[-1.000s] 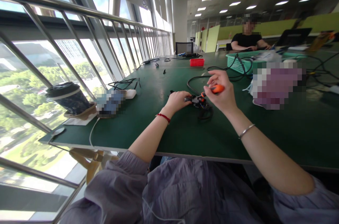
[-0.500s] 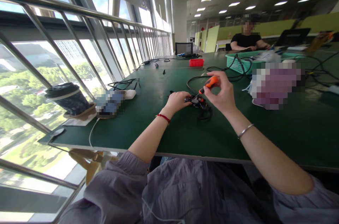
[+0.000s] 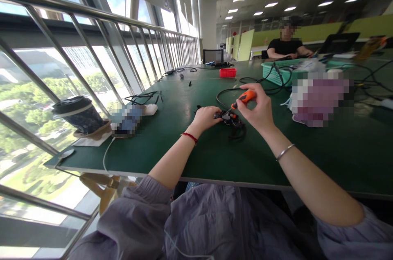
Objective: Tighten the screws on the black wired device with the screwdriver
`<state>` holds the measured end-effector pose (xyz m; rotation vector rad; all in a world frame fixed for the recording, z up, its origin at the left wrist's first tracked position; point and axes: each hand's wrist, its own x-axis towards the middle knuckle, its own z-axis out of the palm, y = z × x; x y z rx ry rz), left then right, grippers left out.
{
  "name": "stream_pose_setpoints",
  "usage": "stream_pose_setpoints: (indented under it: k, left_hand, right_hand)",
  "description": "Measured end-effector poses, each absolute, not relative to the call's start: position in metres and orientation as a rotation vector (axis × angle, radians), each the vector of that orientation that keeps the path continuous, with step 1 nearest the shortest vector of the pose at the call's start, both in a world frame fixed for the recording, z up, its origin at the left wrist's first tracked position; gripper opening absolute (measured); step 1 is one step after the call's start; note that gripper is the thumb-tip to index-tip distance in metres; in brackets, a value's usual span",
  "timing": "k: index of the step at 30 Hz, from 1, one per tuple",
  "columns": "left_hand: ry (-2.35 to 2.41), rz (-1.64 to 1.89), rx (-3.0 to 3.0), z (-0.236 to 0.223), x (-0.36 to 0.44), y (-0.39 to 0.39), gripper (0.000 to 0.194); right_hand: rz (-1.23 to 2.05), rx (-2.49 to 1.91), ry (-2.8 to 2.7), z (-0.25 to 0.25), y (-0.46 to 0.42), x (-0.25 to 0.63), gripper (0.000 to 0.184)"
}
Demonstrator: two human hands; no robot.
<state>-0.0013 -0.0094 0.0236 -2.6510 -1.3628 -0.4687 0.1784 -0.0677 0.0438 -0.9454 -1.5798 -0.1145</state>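
Note:
In my right hand [image 3: 258,106] I hold a screwdriver [image 3: 246,96] with an orange and black handle, thumb and fingers closed round the grip. Its thin shaft slants down to the left, and the tip meets a small black device [image 3: 229,118] on the table. My left hand [image 3: 208,116] grips the left side of that device, fingers curled over it. The device has silvery and orange parts, and a black strap or cable loops from its near side. Its exact kind is too small to make out.
On the green table [image 3: 172,145] a phone [image 3: 129,120] and a lidded cup [image 3: 79,116] stand at left. A red box [image 3: 227,73] and a teal basket [image 3: 278,73] with cables lie farther back. A pink-purple item [image 3: 322,100] is at right. Across the table sits a person [image 3: 287,47].
The screwdriver handle and the right fingers have shifted very slightly, the handle a little to the right and down. The left hand and the device look unmoved.

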Motion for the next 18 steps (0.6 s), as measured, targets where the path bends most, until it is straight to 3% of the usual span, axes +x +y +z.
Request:
stream_pose_setpoints:
  k: [5, 18]
  left_hand:
    - [-1.365, -0.471, -2.652, 0.0236, -0.0006, -0.0093, 0.026]
    - [-1.386, -0.443, -2.625, 0.0247, 0.0011, -0.0114, 0.025]
  right_hand:
    - [-0.093, -0.906, -1.582, 0.0422, -0.0637, 0.1806, 0.042]
    - [-0.044, -1.01, -1.589, 0.0454, -0.0687, 0.1793, 0.013]
